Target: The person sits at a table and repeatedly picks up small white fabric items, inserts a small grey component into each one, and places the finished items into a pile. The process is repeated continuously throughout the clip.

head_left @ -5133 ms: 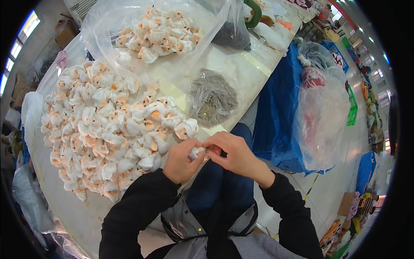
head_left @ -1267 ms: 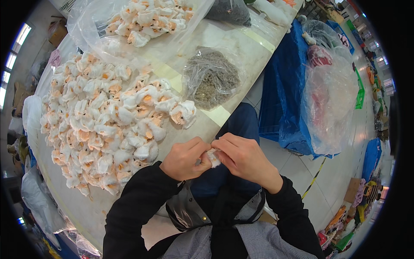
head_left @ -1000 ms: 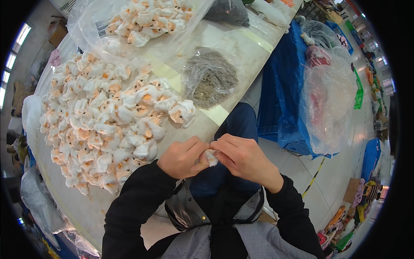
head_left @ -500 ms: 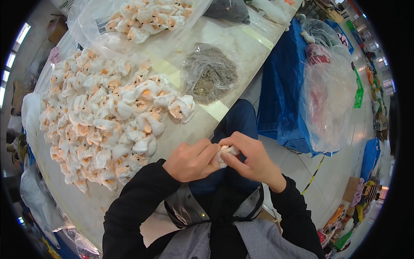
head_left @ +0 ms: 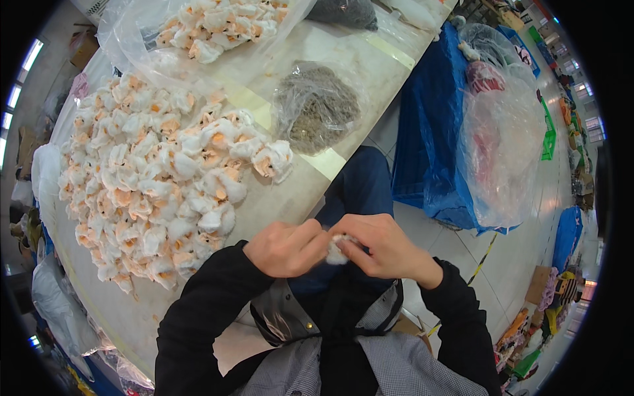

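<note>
A small white plush piece hangs over my lap, pinched between the thumb and curled fingers of my right hand. My left hand is closed right beside it, its fingertips close against the right fingers. Whatever lies in the left fingers is hidden. On the table to the left spreads a large heap of similar white and peach fluffy pieces, several with small dark and orange spots. One such piece lies at the heap's right end, nearest to my hands.
A clear bag of grey-brown stuffing sits on the pale table, with a dark grey bag behind it. More fluffy pieces fill an open plastic bag at the back. A blue-lined crate stands right of the table.
The plush piece now shows as a rounder white tuft, lower in my right fingers. My left fingers have drawn slightly back from it. The view has shifted a little.
</note>
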